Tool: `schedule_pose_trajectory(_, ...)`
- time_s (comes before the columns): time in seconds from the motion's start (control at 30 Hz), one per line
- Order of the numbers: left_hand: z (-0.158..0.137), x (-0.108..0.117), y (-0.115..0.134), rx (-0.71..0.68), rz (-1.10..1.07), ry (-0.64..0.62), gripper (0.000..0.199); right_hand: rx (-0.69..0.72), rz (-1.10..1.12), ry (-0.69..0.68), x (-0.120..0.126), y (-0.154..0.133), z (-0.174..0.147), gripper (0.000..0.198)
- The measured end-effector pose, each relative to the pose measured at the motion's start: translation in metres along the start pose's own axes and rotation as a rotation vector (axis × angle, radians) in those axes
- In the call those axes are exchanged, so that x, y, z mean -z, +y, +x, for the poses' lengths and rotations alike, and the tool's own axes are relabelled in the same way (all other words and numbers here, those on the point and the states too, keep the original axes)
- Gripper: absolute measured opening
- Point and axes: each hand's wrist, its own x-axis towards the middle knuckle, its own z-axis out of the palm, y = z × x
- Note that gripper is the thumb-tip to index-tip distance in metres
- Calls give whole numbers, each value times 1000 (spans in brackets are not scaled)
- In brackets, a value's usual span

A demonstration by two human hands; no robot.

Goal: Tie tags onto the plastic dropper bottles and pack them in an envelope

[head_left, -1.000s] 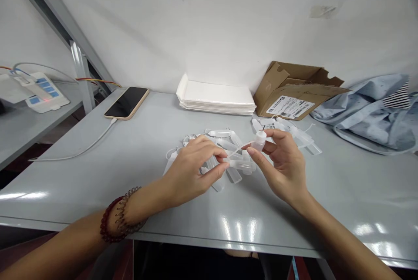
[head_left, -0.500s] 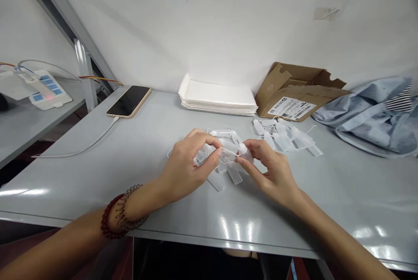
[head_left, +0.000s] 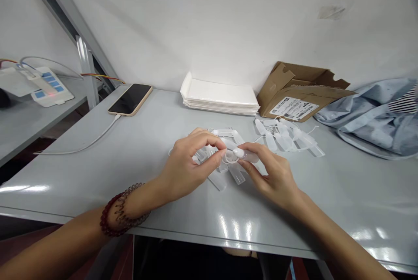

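Note:
My right hand point(head_left: 261, 164) holds a small translucent plastic bottle point(head_left: 251, 156) between thumb and fingers. Its white tip point(head_left: 239, 153) points at my left hand point(head_left: 196, 162). Thumb and forefinger of that hand are pinched at the end of a thin white cord point(head_left: 231, 162), which curls in a loop between the hands. Below and behind the fingers lies a loose pile of similar clear plastic pieces point(head_left: 217, 180), partly hidden by my left hand. A second pile of such bottles with cords point(head_left: 284, 138) lies to the right.
At the back of the grey table point(head_left: 137, 158) stand a stack of white padded envelopes point(head_left: 218, 95) and an open cardboard box point(head_left: 294, 97). Bluish cloth point(head_left: 375, 114) lies at the right. A phone point(head_left: 130, 99) on a white cable point(head_left: 88, 147) rests at the left.
The cord, stretched fairly straight between the hands before, now bends into a loop. The bottle has tipped over so that its white tip faces my left hand.

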Motion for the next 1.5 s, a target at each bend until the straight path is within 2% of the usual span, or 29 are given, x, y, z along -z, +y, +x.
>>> schedule_pose_trajectory(0.5, 1, 1, 1, -29, 7, -21, 9, 90, -28, 35, 4, 0, 1, 29)
schedule_pose_trajectory(0.67, 2, 2, 3, -92, 90, -50, 11, 121, -20, 37, 3, 0, -1, 36)
schedule_pose_trajectory(0.83, 2, 3, 3, -132, 82, -94, 13, 147, -3, 37, 2, -1, -3, 35)
schedule_pose_trajectory(1.33, -1, -2, -2, -244, 125, -135, 21, 160, 41, 28, -2, -1, -5, 36)
schedule_pose_trajectory(1.5, -3, -3, -1, -248, 128, -113, 17, 100, 144, -12, 0, -1, -3, 30)
